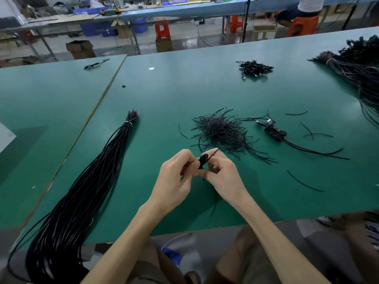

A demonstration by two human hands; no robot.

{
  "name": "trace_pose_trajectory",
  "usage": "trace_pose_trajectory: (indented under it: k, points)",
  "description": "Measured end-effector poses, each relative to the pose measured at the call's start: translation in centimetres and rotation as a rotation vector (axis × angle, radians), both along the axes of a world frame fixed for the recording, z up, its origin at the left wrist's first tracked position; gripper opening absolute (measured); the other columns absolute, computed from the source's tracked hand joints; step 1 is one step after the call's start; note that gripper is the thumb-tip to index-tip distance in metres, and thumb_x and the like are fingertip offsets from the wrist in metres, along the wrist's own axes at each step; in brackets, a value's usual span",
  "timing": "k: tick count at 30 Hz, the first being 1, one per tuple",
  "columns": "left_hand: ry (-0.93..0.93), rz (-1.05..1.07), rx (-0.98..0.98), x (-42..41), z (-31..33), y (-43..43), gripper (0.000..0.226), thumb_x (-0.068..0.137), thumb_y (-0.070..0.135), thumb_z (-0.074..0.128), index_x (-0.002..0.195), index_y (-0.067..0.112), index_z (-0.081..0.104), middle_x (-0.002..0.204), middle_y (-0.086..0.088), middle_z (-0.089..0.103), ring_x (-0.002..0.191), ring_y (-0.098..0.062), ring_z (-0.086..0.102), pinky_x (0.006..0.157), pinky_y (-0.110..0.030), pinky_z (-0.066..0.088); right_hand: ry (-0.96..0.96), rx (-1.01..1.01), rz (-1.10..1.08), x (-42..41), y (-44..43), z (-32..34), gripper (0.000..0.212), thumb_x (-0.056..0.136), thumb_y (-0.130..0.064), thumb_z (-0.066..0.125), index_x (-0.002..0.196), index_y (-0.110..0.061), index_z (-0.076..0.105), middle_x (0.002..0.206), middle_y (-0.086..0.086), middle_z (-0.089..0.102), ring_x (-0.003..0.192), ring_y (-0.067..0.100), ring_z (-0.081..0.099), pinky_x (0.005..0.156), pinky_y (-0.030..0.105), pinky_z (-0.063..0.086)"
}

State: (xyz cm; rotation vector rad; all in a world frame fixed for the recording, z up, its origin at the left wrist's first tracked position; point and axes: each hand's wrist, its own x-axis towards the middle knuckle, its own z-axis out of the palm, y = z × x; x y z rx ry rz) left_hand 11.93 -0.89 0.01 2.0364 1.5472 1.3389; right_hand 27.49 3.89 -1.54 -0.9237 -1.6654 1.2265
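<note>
Both my hands meet above the green table (164, 103), near its front edge. My left hand (176, 179) and my right hand (222, 177) hold between them a small coiled black cable (203, 160). Fingers of both hands curl round the coil, and my right hand pinches a thin black tie strip that sticks up past its fingertips. A loose end of cable hangs down below my hands. Just beyond them lies a heap of short black tie strips (220, 132).
A long bundle of black cables (86, 181) lies at the left and hangs over the front edge. A coiled USB cable (274, 132) lies at the right, a pile of coiled cables (253, 68) farther back, a big cable bundle (361, 68) far right. Stray strips are scattered around.
</note>
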Motion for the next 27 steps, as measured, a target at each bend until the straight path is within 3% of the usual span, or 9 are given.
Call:
trace_pose_trajectory:
  k: [3, 6, 10, 12, 16, 19, 21, 24, 27]
  points:
    - [-0.052, -0.015, -0.050, 0.1, -0.2, -0.2, 0.023, 0.101, 0.006, 0.056, 0.079, 0.010, 0.050, 0.067, 0.004, 0.054, 0.059, -0.010, 0.038, 0.055, -0.015, 0.029, -0.003, 0.010, -0.069, 0.0, 0.0, -0.1, 0.034, 0.077, -0.003, 0.084, 0.096, -0.031, 0.081, 0.094, -0.010, 0.052, 0.076, 0.009, 0.047, 0.074, 0.036, 0.052]
    - [-0.089, -0.027, -0.081, -0.3, -0.3, -0.4, 0.022, 0.099, 0.002, 0.056, 0.079, 0.009, 0.051, 0.064, 0.007, 0.047, 0.058, -0.007, 0.035, 0.056, -0.014, 0.027, 0.010, -0.043, -0.024, 0.1, -0.1, -0.4, 0.041, 0.076, -0.002, 0.084, 0.101, -0.034, 0.078, 0.094, 0.011, 0.063, 0.083, 0.034, 0.055, 0.082, 0.048, 0.055]
    - [-0.124, -0.093, -0.118, -0.8, -0.4, -0.8, 0.022, 0.098, -0.004, 0.057, 0.079, 0.004, 0.054, 0.065, 0.014, 0.058, 0.055, -0.002, 0.045, 0.057, -0.010, 0.031, 0.053, -0.113, 0.068, 0.1, -0.1, -0.6, 0.033, 0.076, -0.009, 0.080, 0.101, -0.029, 0.078, 0.079, 0.019, 0.062, 0.063, 0.025, 0.053, 0.067, 0.045, 0.054]
    - [-0.100, -0.092, -0.119, -1.1, -0.3, -0.9, 0.021, 0.097, -0.007, 0.058, 0.078, 0.002, 0.055, 0.068, 0.014, 0.060, 0.058, -0.001, 0.048, 0.058, -0.009, 0.032, -0.014, -0.085, 0.091, 0.2, -0.1, -0.6, 0.020, 0.075, -0.024, 0.080, 0.092, -0.033, 0.078, 0.073, 0.009, 0.069, 0.055, 0.019, 0.058, 0.058, 0.039, 0.052]
    - [-0.015, -0.064, -0.060, -1.5, -0.1, -1.0, 0.025, 0.091, -0.016, 0.058, 0.077, 0.005, 0.054, 0.069, 0.017, 0.053, 0.062, 0.000, 0.047, 0.060, -0.008, 0.033, -0.073, -0.058, 0.088, 0.2, 0.1, -1.1, 0.031, 0.091, 0.003, 0.066, 0.094, -0.026, 0.076, 0.060, 0.000, 0.067, 0.044, 0.015, 0.056, 0.047, 0.026, 0.046]
    - [0.092, -0.076, -0.003, -1.4, 0.0, -1.0, 0.029, 0.088, -0.011, 0.056, 0.078, 0.014, 0.046, 0.072, 0.012, 0.043, 0.064, -0.009, 0.039, 0.060, -0.014, 0.030, 0.100, -0.137, 0.142, 0.2, 0.1, -0.5, 0.034, 0.091, 0.012, 0.062, 0.106, -0.015, 0.077, 0.073, 0.003, 0.074, 0.055, 0.012, 0.061, 0.050, 0.019, 0.046]
    - [0.135, -0.067, -0.004, -1.4, -0.3, -1.0, 0.030, 0.087, -0.006, 0.054, 0.078, 0.020, 0.043, 0.073, 0.013, 0.040, 0.064, -0.016, 0.036, 0.058, -0.021, 0.030, 0.171, -0.153, 0.161, 0.6, 0.2, -0.2, 0.036, 0.096, 0.006, 0.061, 0.119, -0.018, 0.075, 0.090, 0.009, 0.078, 0.074, 0.014, 0.064, 0.064, 0.027, 0.050]
    - [0.089, -0.034, -0.042, -1.3, -1.1, -1.0, 0.035, 0.085, -0.006, 0.053, 0.076, 0.025, 0.038, 0.070, 0.013, 0.040, 0.062, -0.014, 0.033, 0.057, -0.019, 0.026, 0.202, -0.164, 0.165, 1.2, 0.5, -0.3, 0.032, 0.103, -0.008, 0.057, 0.125, -0.025, 0.073, 0.102, 0.020, 0.075, 0.095, 0.024, 0.067, 0.082, 0.037, 0.048]
    - [0.030, -0.008, -0.103, -1.0, -1.8, -0.5, 0.032, 0.085, -0.003, 0.055, 0.074, 0.022, 0.039, 0.066, 0.010, 0.043, 0.060, -0.011, 0.032, 0.055, -0.018, 0.026, 0.217, -0.187, 0.175, 1.2, 0.5, -0.2, 0.031, 0.100, -0.020, 0.065, 0.130, -0.028, 0.070, 0.104, 0.017, 0.076, 0.100, 0.021, 0.067, 0.085, 0.029, 0.050]
